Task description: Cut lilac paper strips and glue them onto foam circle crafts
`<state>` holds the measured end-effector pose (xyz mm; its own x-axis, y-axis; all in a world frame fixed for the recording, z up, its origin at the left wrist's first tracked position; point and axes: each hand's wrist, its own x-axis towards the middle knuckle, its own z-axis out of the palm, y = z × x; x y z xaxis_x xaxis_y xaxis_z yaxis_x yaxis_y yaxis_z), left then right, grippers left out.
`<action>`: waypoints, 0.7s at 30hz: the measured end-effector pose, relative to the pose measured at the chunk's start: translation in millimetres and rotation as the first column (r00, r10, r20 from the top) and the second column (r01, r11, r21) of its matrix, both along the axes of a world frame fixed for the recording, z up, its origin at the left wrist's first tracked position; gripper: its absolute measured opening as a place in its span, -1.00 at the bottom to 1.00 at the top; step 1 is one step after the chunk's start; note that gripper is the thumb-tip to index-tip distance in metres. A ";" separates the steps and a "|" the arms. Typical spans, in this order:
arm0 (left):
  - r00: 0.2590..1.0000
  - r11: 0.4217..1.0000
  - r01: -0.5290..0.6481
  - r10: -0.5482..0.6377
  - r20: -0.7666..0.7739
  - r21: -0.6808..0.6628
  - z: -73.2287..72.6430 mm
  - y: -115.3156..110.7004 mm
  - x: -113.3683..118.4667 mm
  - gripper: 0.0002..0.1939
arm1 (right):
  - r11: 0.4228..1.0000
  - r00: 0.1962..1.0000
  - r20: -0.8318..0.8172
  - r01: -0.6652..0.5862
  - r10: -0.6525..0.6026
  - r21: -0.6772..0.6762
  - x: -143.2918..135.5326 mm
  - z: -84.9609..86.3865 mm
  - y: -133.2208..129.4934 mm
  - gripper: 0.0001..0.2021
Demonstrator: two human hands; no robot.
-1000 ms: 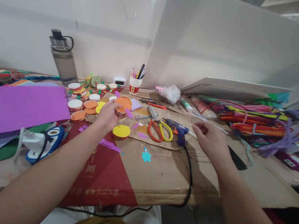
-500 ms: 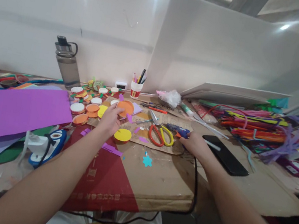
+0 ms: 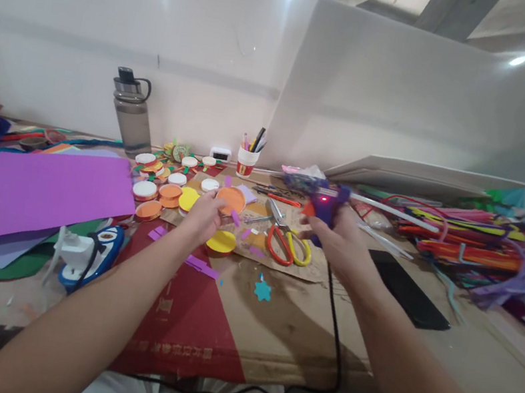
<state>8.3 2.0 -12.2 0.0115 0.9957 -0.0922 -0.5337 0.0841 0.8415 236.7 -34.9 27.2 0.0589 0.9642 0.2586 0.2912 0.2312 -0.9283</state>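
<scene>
My left hand (image 3: 205, 217) pinches the edge of an orange disc (image 3: 231, 200), which has a purple paper strip at its lower edge. My right hand (image 3: 337, 233) is wrapped round a blue glue gun (image 3: 326, 206) with a red light on its side, a long white glue stick behind it and a black cord hanging below. Between the hands lie scissors (image 3: 288, 244) with red and yellow handles. A yellow disc (image 3: 221, 241) rests just below my left hand, and a blue paper flower (image 3: 263, 291) lies nearer the front.
Paper-topped discs (image 3: 170, 194) crowd the left centre, beside purple sheets (image 3: 57, 208) and a power strip (image 3: 92, 258). A bottle (image 3: 132, 123) and a pen cup (image 3: 247, 162) stand behind. On the right are a black phone (image 3: 407, 291) and coloured pipe cleaners (image 3: 463, 235).
My right hand has lifted the glue gun off the table, and its red light now shows. My left hand still holds the orange disc. The view has shifted slightly.
</scene>
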 end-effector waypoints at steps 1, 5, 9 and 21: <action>1.000 1.000 -0.013 0.013 -0.005 -0.014 0.1 0.4 0.0 -0.72 | 0.998 0.998 0.000 -0.063 0.063 0.026 -15.3 4.8 -1.7 -0.71; 0.998 0.997 -0.069 0.069 -0.001 -0.022 0.7 0.7 0.6 -0.73 | 0.973 0.975 0.077 -0.213 0.207 0.087 -57.6 1.8 3.0 -0.68; 0.990 0.990 -0.138 0.137 -0.027 -0.008 -1.1 1.3 0.2 -0.75 | 0.967 0.964 0.244 -0.155 0.105 0.200 -63.0 -21.0 12.3 -0.62; 0.997 0.998 -0.053 0.055 -0.055 0.045 -7.8 -0.2 1.9 -0.76 | 0.944 0.912 0.403 -0.197 0.077 0.265 -49.9 -32.3 10.1 -0.52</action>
